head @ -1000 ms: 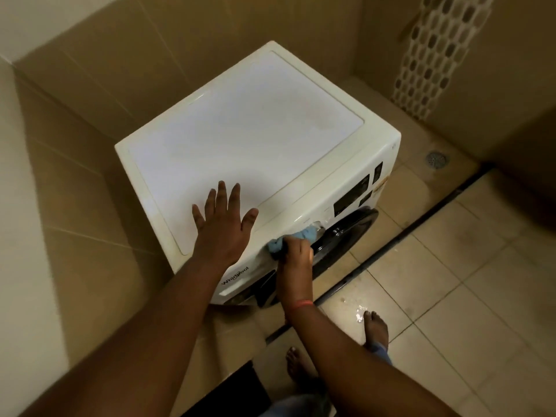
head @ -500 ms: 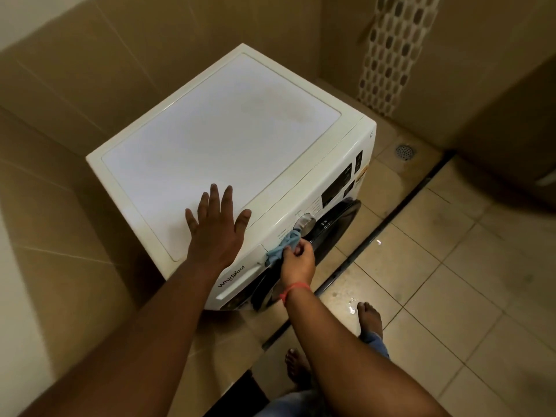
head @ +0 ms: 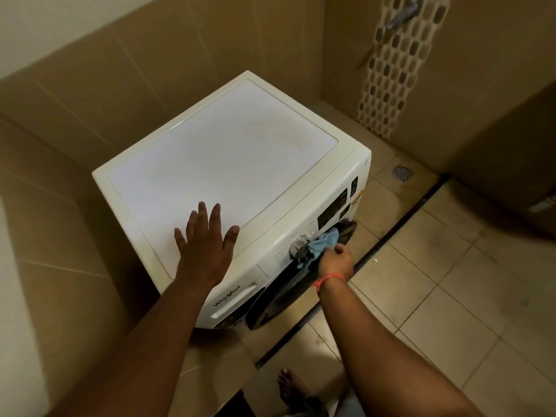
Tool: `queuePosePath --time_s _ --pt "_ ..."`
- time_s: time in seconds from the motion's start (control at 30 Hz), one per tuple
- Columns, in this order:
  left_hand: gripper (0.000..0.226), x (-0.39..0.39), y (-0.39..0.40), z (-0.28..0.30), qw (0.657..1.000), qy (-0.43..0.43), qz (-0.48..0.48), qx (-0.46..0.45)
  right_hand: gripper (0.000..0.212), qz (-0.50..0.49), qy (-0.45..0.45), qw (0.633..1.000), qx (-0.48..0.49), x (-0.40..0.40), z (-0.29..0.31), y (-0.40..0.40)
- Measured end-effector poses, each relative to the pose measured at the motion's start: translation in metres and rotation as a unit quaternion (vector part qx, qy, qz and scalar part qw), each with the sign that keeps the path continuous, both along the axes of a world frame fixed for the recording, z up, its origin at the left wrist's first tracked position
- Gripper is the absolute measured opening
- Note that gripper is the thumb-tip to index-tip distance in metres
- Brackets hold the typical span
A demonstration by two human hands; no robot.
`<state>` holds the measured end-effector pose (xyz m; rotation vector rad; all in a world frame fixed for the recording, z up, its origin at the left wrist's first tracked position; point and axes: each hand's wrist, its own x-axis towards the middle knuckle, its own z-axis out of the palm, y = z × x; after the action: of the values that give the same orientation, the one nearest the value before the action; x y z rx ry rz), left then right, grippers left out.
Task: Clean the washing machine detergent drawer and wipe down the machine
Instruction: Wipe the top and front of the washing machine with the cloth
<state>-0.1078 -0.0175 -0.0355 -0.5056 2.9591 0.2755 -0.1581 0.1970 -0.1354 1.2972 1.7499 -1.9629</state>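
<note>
A white front-loading washing machine [head: 228,164] stands in a tiled corner. Its detergent drawer [head: 233,299], at the left of the front panel, is closed. My left hand [head: 204,245] lies flat with fingers spread on the front edge of the machine's top. My right hand [head: 335,261] grips a light blue cloth [head: 325,242] and presses it against the control panel, just right of the silver dial [head: 299,245] and below the dark display [head: 332,213]. The dark round door [head: 279,299] sits under the panel, partly hidden by my right forearm.
Beige tiled walls close in behind and left of the machine. A dark floor channel [head: 391,236] runs diagonally in front of it. A round floor drain [head: 401,172] sits at the right, below a mosaic tile strip [head: 397,64]. My bare foot [head: 290,386] stands near the bottom edge.
My right hand has slid the cloth to the right along the control panel, from left of the dial to its right side. My left hand has stayed flat on the top.
</note>
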Motion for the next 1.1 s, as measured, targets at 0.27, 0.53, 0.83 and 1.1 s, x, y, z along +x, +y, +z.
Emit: queuePosePath --time_s 0.27,0.53,0.83,1.1 --pt "0.086 -0.018 0.02 -0.001 1.0 -0.008 0.012 0.016 0.014 0.191 0.162 0.963 0.103 -0.015 0.023 -0.015" --pt "0.085 -0.027 0.027 -0.007 0.999 -0.03 -0.003 0.011 0.02 0.344 0.317 0.847 0.252 -0.003 0.023 -0.041" --pt "0.086 -0.022 0.004 -0.013 0.999 -0.012 -0.029 0.018 0.024 0.207 0.251 0.92 0.218 -0.018 0.022 -0.043" --pt "0.084 -0.036 0.021 -0.015 0.995 0.0 -0.099 0.016 0.022 0.17 0.054 0.98 0.09 -0.038 -0.016 0.001"
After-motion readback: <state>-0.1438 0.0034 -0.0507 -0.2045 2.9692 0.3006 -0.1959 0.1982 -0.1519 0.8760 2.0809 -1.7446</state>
